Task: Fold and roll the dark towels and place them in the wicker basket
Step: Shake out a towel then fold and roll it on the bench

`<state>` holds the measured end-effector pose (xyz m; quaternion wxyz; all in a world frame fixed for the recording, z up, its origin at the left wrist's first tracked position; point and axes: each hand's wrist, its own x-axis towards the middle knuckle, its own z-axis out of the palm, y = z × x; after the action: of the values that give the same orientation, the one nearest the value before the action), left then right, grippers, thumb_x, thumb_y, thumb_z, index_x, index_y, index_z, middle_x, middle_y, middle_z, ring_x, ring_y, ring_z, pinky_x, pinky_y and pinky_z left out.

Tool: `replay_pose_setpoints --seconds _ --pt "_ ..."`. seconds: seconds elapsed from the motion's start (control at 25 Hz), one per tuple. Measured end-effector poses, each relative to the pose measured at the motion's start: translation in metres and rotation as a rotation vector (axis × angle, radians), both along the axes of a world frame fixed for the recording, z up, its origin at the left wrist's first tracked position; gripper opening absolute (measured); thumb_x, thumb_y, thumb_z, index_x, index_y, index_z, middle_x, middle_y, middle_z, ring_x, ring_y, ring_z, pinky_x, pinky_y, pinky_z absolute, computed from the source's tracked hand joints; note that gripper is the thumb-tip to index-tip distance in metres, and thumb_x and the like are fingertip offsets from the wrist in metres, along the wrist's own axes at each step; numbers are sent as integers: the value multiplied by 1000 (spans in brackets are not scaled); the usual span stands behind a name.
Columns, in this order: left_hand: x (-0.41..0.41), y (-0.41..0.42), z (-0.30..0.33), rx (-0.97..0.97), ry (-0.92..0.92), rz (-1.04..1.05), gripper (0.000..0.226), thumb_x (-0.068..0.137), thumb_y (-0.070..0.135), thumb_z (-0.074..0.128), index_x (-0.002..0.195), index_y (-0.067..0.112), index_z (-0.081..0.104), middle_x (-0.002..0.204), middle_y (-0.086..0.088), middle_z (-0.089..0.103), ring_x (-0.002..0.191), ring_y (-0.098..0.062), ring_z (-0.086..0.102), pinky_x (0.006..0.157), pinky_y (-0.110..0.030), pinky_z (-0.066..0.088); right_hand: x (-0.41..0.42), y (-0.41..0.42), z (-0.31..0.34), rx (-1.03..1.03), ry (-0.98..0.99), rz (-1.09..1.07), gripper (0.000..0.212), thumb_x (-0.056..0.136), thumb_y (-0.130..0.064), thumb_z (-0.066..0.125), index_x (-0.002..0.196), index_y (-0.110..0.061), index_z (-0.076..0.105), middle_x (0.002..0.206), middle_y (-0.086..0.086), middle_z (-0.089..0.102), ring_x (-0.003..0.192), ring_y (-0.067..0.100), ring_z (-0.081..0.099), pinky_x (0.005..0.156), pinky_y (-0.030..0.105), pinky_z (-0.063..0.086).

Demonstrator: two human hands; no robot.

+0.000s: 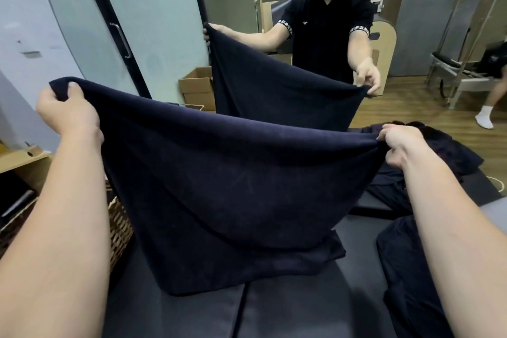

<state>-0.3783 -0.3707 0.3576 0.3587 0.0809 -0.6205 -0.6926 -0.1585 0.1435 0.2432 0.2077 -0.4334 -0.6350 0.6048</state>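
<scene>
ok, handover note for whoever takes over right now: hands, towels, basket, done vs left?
Left hand: grips the top left corner of the dark towel.
Right hand: pinches the top right corner; grip on both corners, towel spread wide, its lower edge resting on the dark padded surface.
Wicker basket: at the left, mostly hidden behind the towel; contents not visible.
More dark towels lie heaped at the right.
Done: this towel is lifted and spread.
Left: fold, roll, place in basket, then the heap.
</scene>
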Motion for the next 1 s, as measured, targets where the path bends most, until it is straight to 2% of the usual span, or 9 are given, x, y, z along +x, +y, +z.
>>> replay_pose_setpoints --seconds 0.12,0.28,0.44,0.52,0.6,0.68,0.8,0.88,1.0 --pt "5 9 2 -75 -40 -54 24 89 33 61 72 29 44 75 17 49 67 -2 45 69 -17 47 -2 -6 -34 208 -149 60 28 91 5 61 116 -4 72 104 12 64 95 33 62 84 37 49" --pt "15 29 5 -214 2 -121 13 87 27 65 79 30 56 82 17 61 72 1 55 74 -16 51 3 -10 -71 542 -466 257 18 90 -14 72 104 -4 77 113 21 72 109 39 66 92 38 51" --pt "17 43 -5 -352 -83 -111 27 82 30 74 82 31 47 92 7 60 83 -12 59 83 -25 52 20 -36 -105 764 -779 335 32 96 -45 63 105 -15 71 123 16 61 117 41 53 96 44 47" --pt "19 52 -21 -447 -226 -119 28 81 28 78 90 27 51 101 3 60 93 -18 61 86 -31 52 24 -51 -114 746 -665 513 38 98 -44 61 70 -18 58 86 9 59 92 30 58 80 40 48" --pt "27 67 -44 -478 -409 -199 35 83 22 81 107 23 56 109 -1 59 97 -20 59 82 -30 49 26 -79 -108 501 -407 721 53 98 -38 64 57 -21 36 57 -1 39 56 15 43 55 34 36" --pt "42 92 -66 -338 -565 -429 24 87 14 79 107 13 65 106 -8 63 86 -22 63 73 -32 52 21 -114 -88 168 -176 831 52 98 -34 65 58 -22 36 54 -3 37 49 12 38 52 27 33" --pt "60 124 -85 -126 -656 -779 9 94 7 69 87 13 69 84 -7 73 65 -14 64 54 -23 56 0 -155 -51 -232 109 790 41 100 -28 64 63 -18 48 65 8 53 61 21 54 64 34 48" --pt "74 144 -87 -82 -608 -925 14 96 3 64 89 12 71 71 -2 73 67 -14 62 58 -21 56 -12 -171 -24 -332 213 742 30 101 -18 61 71 -15 56 73 9 64 68 22 63 73 38 54" --pt "100 162 -79 -201 -493 -1066 16 97 3 62 97 12 74 83 -5 73 71 -14 65 64 -22 56 -24 -190 4 -309 304 711 19 100 -4 56 83 -12 62 72 6 68 63 16 66 68 35 59"
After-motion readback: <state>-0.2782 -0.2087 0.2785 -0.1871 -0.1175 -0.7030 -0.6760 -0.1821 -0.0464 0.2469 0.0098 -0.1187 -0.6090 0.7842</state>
